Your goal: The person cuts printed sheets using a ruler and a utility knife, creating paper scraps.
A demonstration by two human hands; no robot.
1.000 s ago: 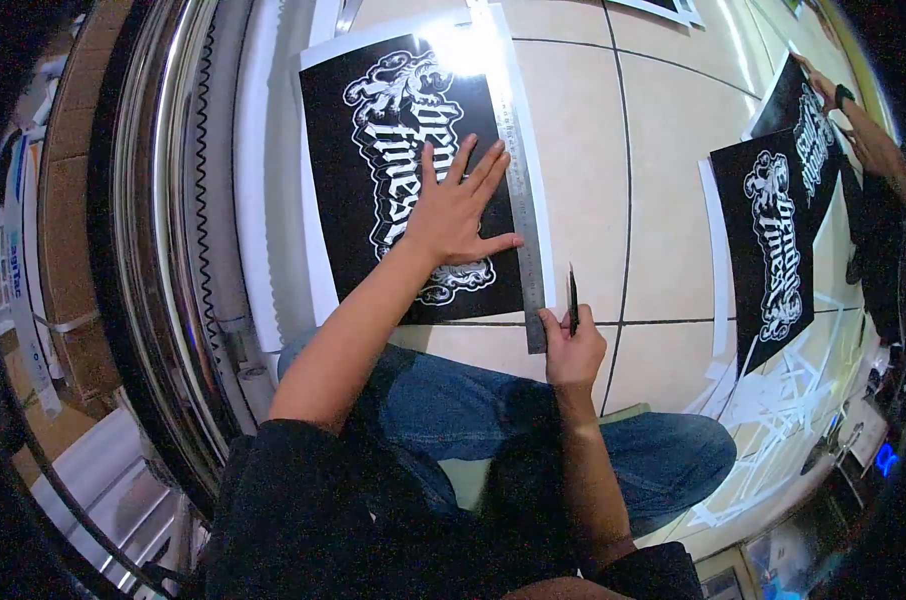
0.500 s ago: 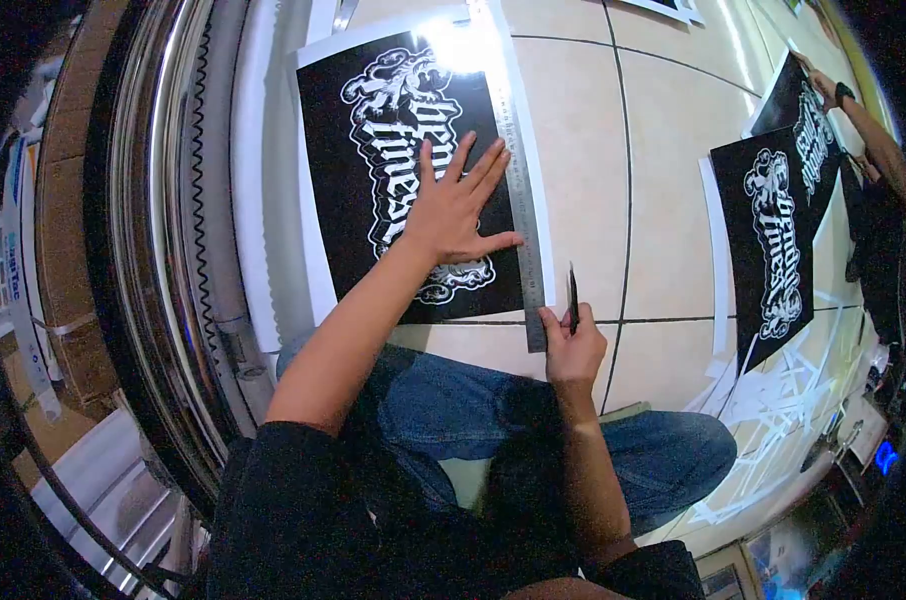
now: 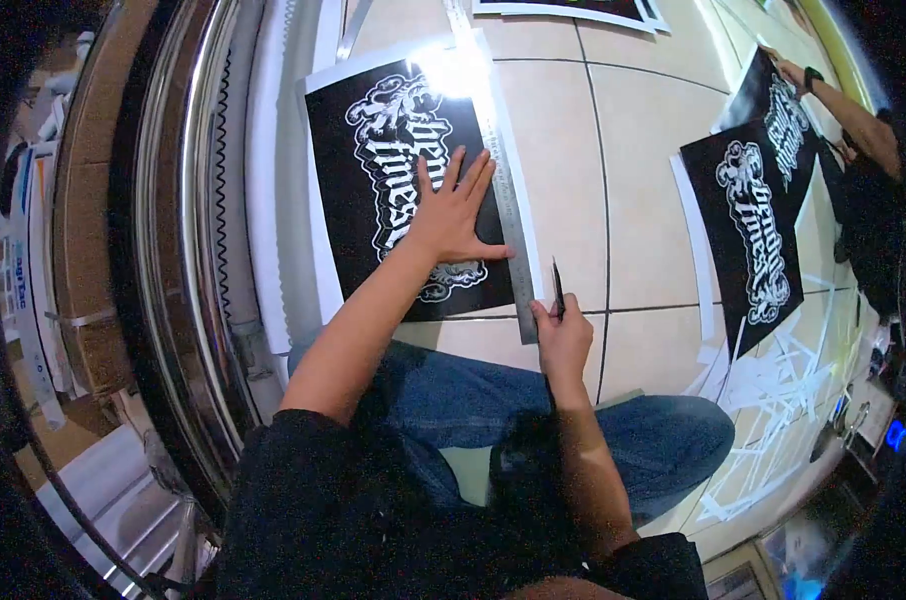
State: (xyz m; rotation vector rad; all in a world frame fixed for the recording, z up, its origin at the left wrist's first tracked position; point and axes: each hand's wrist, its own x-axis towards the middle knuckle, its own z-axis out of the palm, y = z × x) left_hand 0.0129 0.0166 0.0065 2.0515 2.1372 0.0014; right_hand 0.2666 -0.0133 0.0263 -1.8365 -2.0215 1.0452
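A black print (image 3: pixel 358 215) with white ornate lettering and a white margin lies on the tiled floor before me. A long metal ruler (image 3: pixel 518 270) runs along its right edge. My left hand (image 3: pixel 456 222) lies flat on the print with fingers spread, the fingertips and thumb at the ruler. Close to the ruler's near end, my right hand (image 3: pixel 565 345) is closed around a slim dark cutter knife (image 3: pixel 559 288), its blade pointing up and away from me. The thumb of that hand is right at the ruler's edge.
On the right, another person's hand (image 3: pixel 795 75) is at similar black prints (image 3: pixel 748 240). White paper offcuts (image 3: pixel 768 400) are heaped near my right knee. Along the left stand long metal rails (image 3: pixel 188 200) and a cardboard box (image 3: pixel 93 250). Another print (image 3: pixel 573 8) lies at the far edge.
The whole view has shifted slightly. Both my hands keep nearly the same places on the print and beside the ruler, and the knife is still in my right hand.
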